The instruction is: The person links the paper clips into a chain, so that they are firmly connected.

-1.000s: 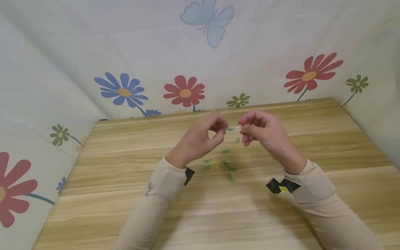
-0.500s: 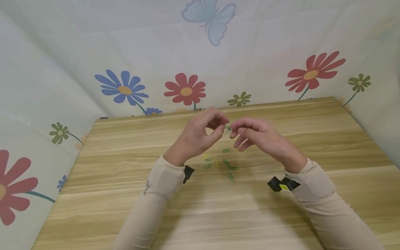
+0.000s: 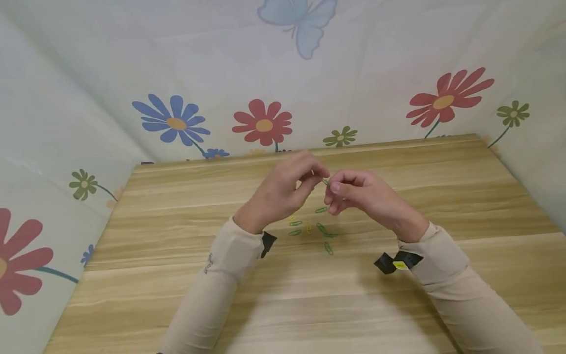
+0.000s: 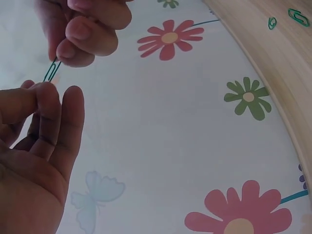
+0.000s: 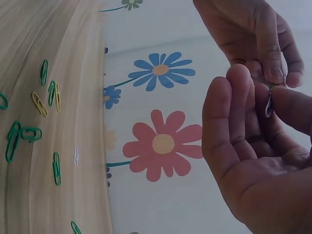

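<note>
Held a green paper clip (image 4: 52, 72) in the left hand (image 3: 283, 189), pinched between thumb and fingertips, up in the air above the counter (image 3: 185, 196). Had the right hand (image 3: 367, 199) just opposite, fingers bent and thumb pressed in, gripping a pale clip (image 5: 268, 105) visible as a small narrow loop in the right wrist view. Had the green paper clip bridging the small gap between both hands, far end right at the right fingertips. Could not tell exactly how green and pale wire met, with much of both hidden behind fingers.

Saw loose clips scattered on the counter, below and nearer than the hands. Counted two yellow clips (image 5: 39, 104) among these, close together, one right beside a short green clip (image 5: 51, 92), with another green clip (image 5: 44, 72) near. Found a long green clip (image 5: 13, 141) touching a second one (image 5: 31, 133), and, nearer the backdrop, a white clip (image 5: 76, 154) lying flat beside a lone green clip (image 5: 56, 168). Spotted one more green clip (image 5: 75, 227) at the bottom edge of the right wrist view, partly cut off.

Wore beige sleeves (image 3: 232, 250) on both arms, with a black wrist camera (image 3: 267, 243) on the left and another (image 3: 385, 263) on the right, the latter bearing a yellow label (image 3: 400, 265). Faced a white backdrop (image 3: 376, 64) printed with blue and red flowers (image 3: 264, 125) and a pale butterfly (image 3: 278, 12).
</note>
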Demonstrator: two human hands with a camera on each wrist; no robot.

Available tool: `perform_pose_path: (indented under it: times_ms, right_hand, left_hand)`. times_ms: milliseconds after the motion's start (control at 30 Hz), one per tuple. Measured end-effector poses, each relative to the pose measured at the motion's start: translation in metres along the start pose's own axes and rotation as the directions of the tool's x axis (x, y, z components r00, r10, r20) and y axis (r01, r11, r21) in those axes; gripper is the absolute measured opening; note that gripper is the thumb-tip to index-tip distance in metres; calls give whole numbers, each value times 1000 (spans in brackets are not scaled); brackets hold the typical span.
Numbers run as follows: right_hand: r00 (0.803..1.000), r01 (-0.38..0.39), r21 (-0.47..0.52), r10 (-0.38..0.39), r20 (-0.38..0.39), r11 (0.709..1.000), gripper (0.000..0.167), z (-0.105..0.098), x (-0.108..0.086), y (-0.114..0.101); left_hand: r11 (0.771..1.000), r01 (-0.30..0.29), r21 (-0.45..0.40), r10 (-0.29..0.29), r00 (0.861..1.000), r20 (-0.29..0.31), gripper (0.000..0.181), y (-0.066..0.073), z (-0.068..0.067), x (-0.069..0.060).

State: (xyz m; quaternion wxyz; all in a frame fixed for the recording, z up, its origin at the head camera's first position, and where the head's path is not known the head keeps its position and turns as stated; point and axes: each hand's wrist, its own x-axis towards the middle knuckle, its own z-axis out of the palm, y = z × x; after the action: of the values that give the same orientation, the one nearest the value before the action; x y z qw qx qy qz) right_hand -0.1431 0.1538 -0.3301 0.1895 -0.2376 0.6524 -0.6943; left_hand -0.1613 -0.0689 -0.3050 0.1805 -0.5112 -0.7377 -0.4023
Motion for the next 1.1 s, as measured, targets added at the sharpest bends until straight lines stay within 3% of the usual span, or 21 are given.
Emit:
perform_pose_path:
  times_ms: [167, 233, 300, 367, 433, 467, 533, 600, 667, 700, 833, 900, 1033, 1100]
  right_hand:
    - [1000, 19, 117, -16, -22, 993, 17, -4, 1, 1]
    - [999, 28, 132, -24, -37, 991, 18, -5, 1, 1]
    - [997, 48, 124, -41, -59, 991, 19, -7, 1, 0]
    - [994, 68, 115, -58, -91, 991, 19, -10, 1, -1]
    - [990, 87, 106, -75, -119, 991, 19, -13, 0, -3]
    - [988, 98, 101, -85, -130, 990, 19, -14, -1, -4]
    - [984, 110, 91, -96, -147, 990, 18, -16, -3, -5]
    - [983, 118, 72, -106, -153, 990, 17, -18, -4, -7]
    - [981, 119, 42, -111, -161, 992, 15, -19, -5, -9]
    - [980, 117, 25, -111, -168, 993, 14, -20, -6, -10]
    - [972, 101, -66, -112, -207, 993, 12, -20, -7, -14]
    - [968, 96, -113, -119, -222, 989, 12, -21, -7, -15]
    - [963, 99, -194, -143, -228, 976, 14, -23, -8, -14]
    - [962, 98, -226, -150, -228, 969, 14, -25, -8, -13]
  left_hand:
    - [999, -29, 18, 29, 999, -21, 10, -2, 4, 0]
    - [1000, -12, 1, 12, 1000, -23, 9, -4, 6, 0]
    - [998, 51, -31, -51, 999, -19, 10, -7, 6, -2]
    - [985, 163, -63, -163, 987, 1, 16, -11, 7, -4]
    - [950, 309, -38, -307, 951, 46, 21, -17, 8, -6]
    - [924, 383, -4, -381, 921, 81, 22, -20, 10, -7]
    - [861, 499, 101, -509, 845, 164, 23, -27, 15, -9]
    - [805, 549, 225, -592, 769, 242, 22, -34, 22, -10]
    - [772, 552, 316, -633, 717, 294, 21, -38, 30, -10]
    - [764, 544, 346, -640, 704, 307, 21, -40, 33, -10]
    - [742, 518, 426, -660, 675, 329, 21, -43, 43, -8]
    - [722, 529, 445, -684, 643, 345, 21, -44, 47, -7]
    - [680, 554, 481, -731, 566, 382, 19, -46, 52, -4]
    - [666, 558, 495, -744, 541, 391, 17, -48, 54, -2]
